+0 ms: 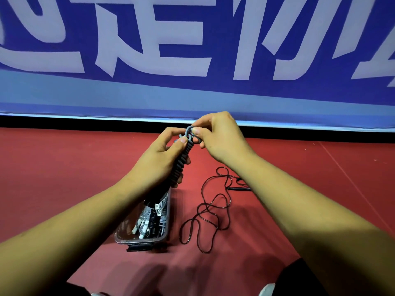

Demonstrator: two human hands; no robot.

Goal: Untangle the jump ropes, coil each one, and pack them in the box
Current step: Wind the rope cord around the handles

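One box (pixel 140 240), two ropes (pixel 181 165) (pixel 205 212) outside it

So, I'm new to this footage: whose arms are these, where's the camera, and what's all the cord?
No machine here: a person wears a camera on the head, looking down at their own bare arms. The left hand grips a grey jump rope wound into a tight coil; the right hand pinches its end loop at the top. On the red floor stands a clear box holding coiled ropes. Right of it a thin dark rope lies loose.
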